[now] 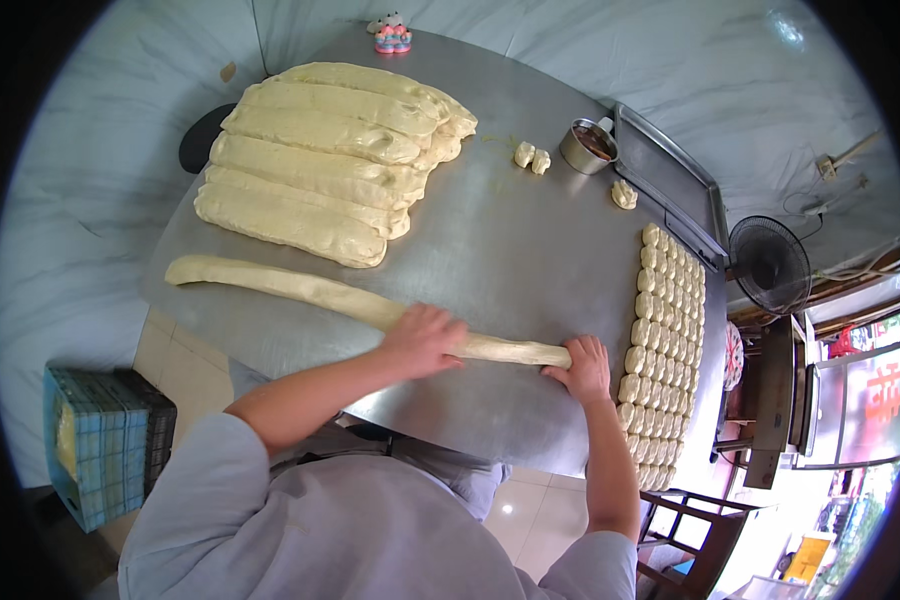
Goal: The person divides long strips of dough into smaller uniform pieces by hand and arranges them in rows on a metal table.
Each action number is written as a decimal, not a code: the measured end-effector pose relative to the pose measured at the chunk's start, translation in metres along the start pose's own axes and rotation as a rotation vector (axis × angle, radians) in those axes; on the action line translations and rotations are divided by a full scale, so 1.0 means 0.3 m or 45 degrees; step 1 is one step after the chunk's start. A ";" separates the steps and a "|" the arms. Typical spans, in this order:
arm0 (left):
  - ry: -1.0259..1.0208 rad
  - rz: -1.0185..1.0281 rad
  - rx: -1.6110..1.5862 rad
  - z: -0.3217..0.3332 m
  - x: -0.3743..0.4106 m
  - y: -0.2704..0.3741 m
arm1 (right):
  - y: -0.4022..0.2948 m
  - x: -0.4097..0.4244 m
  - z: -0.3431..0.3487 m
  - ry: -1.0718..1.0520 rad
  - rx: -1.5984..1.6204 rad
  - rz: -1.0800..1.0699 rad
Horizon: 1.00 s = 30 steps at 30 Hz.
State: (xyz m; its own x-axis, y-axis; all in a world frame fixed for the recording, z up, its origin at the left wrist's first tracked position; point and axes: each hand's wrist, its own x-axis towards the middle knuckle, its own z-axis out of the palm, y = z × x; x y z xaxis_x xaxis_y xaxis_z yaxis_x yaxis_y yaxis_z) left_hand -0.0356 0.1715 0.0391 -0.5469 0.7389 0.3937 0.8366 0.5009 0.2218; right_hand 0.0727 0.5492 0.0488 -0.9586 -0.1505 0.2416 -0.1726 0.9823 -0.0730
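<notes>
A long rope of pale dough stretches across the steel tabletop, thicker on the left and thinner towards the right. My left hand, slightly blurred, is wrapped over its middle, fingers on the far side and thumb on the near side. At the rope's right end, my right hand holds the tip between thumb and fingers. Beyond the rope, several thick dough logs lie side by side in a slab. Rows of small, paired dough pieces stand to the right of my right hand.
The steel table also bears a metal cup of brown liquid, two small dough pieces, another dough lump and a metal tray. A black fan stands past the right edge. Stacked plastic crates sit at lower left.
</notes>
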 end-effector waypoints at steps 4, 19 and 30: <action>0.014 -0.179 0.209 -0.137 -0.192 -0.276 | 0.033 -0.061 0.021 -0.007 0.040 0.091; -0.119 -0.815 0.425 -0.421 -0.484 -0.571 | -0.412 0.402 0.196 0.167 0.285 -0.174; -0.067 -0.376 -0.220 0.022 0.210 -0.079 | -0.417 0.463 0.013 -0.164 0.875 0.259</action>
State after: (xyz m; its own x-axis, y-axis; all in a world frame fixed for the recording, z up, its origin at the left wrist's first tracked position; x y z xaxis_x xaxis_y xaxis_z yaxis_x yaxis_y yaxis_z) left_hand -0.0902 0.2092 0.0526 -0.7632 0.5982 0.2443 0.6329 0.6159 0.4691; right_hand -0.0399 0.4050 0.0877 -0.9986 -0.0258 0.0455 -0.0504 0.7066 -0.7059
